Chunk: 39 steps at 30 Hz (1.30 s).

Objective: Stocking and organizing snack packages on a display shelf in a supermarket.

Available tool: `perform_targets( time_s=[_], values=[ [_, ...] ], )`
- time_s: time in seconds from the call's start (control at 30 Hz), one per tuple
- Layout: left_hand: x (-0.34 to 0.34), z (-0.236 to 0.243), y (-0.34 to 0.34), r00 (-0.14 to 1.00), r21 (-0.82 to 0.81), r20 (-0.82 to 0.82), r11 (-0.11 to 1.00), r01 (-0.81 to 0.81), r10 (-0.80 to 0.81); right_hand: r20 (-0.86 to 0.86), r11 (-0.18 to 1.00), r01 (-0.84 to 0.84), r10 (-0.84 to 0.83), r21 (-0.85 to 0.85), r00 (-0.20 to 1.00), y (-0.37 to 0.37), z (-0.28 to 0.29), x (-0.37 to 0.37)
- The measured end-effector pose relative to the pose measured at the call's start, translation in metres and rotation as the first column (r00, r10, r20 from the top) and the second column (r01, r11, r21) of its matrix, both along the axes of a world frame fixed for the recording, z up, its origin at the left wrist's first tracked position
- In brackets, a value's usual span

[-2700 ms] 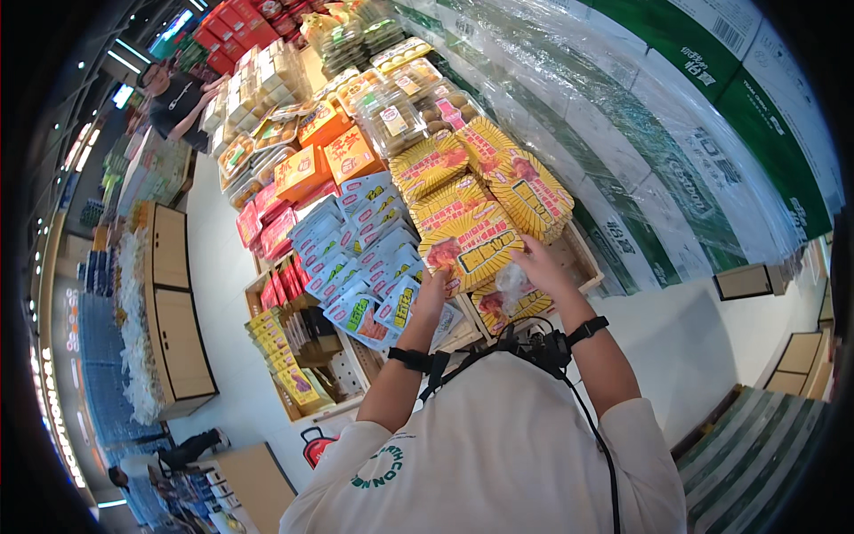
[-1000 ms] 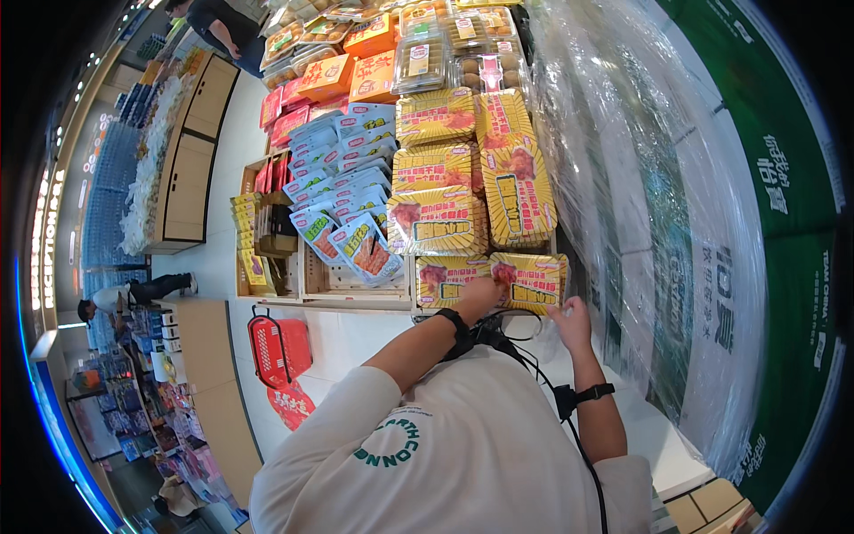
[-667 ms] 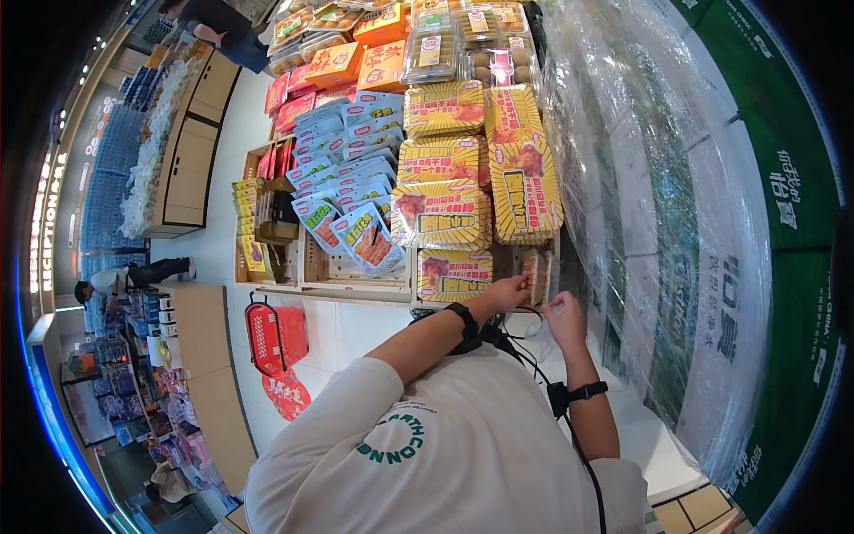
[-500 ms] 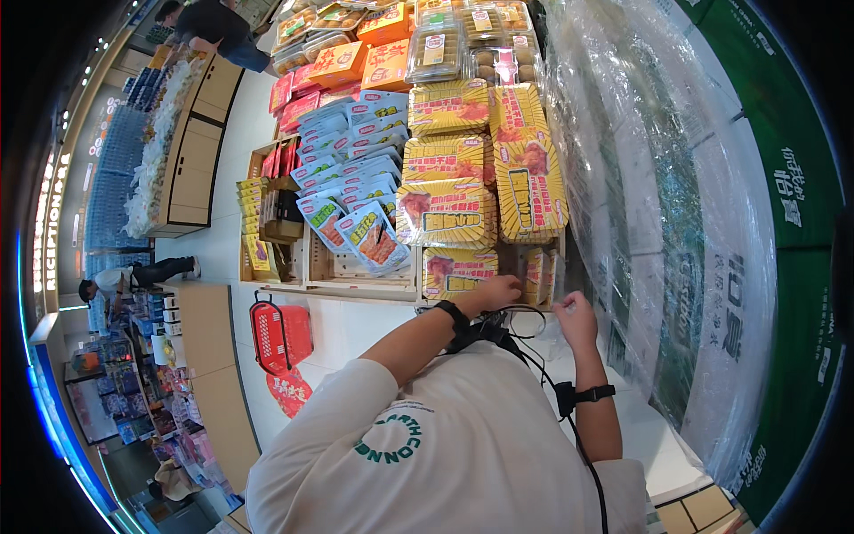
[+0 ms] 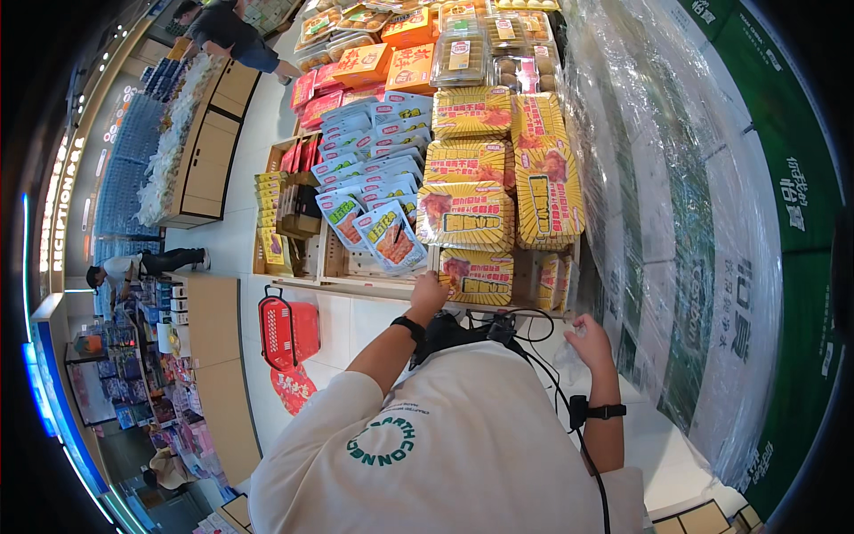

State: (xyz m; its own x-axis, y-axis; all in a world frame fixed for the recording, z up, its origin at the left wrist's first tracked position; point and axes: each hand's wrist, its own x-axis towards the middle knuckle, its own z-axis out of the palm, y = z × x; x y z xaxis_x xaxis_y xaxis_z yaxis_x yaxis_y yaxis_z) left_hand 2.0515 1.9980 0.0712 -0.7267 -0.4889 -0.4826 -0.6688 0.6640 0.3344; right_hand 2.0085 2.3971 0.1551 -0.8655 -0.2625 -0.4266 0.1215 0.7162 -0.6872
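My left hand [image 5: 429, 293] is at the front rim of the wooden crate [image 5: 374, 283], its fingers curled beside the left edge of a yellow food box [image 5: 477, 275]; whether they grip anything is hidden. Lower right, my right hand [image 5: 592, 342] hangs in front of the crate, fingers bent together; a clear, whitish patch shows beneath it, and I cannot make out what, if anything, it holds. Behind my left hand lie blue-and-white snack pouches [image 5: 390, 236], some tilted. More yellow boxes [image 5: 465, 214] are stacked in the crate, and thin yellow packs [image 5: 553, 281] stand at its right corner.
A red shopping basket [image 5: 290, 331] stands on the floor to the left. Plastic-wrapped stock [image 5: 676, 267] and green panels [image 5: 805, 258] rise at my right. Orange boxes [image 5: 410, 67] and clear food trays [image 5: 460, 60] lie farther back. Two people are off to the left.
My left hand has moved left along the crate front, from the right side of the near yellow box to its left edge. My right hand is slightly lower, with its fingers more bent.
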Motion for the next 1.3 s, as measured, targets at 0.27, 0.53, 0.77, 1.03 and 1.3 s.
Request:
perform_targets(
  time_s=[0.27, 0.53, 0.77, 1.03, 1.3],
  values=[
    [-0.007, -0.028, -0.006, 0.959, -0.026, -0.232, 0.984, -0.176, 0.165, 0.003, 0.999, 0.038, -0.038, -0.006, 0.999, 0.008, 0.003, 0.01],
    [-0.016, -0.022, 0.02, 0.997, 0.099, 0.003, 0.992, -0.076, 0.076, 0.059, 0.998, 0.062, -0.061, -0.031, 0.996, 0.028, -0.006, 0.039],
    [-0.021, -0.064, -0.005, 0.949, 0.36, 0.136, 0.879, -0.314, 0.283, 0.234, 0.994, 0.103, -0.11, 0.04, 0.966, 0.043, -0.019, 0.068],
    [-0.01, -0.031, 0.003, 0.994, 0.414, 0.09, 0.905, -0.099, 0.068, 0.143, 0.993, 0.114, -0.112, -0.008, 0.983, 0.042, -0.026, 0.086],
    [-0.004, 0.053, 0.018, 0.991, 0.477, -0.112, 0.872, 0.113, -0.067, 0.238, 0.971, 0.18, -0.14, -0.157, 0.961, 0.042, -0.014, 0.058]
  ],
)
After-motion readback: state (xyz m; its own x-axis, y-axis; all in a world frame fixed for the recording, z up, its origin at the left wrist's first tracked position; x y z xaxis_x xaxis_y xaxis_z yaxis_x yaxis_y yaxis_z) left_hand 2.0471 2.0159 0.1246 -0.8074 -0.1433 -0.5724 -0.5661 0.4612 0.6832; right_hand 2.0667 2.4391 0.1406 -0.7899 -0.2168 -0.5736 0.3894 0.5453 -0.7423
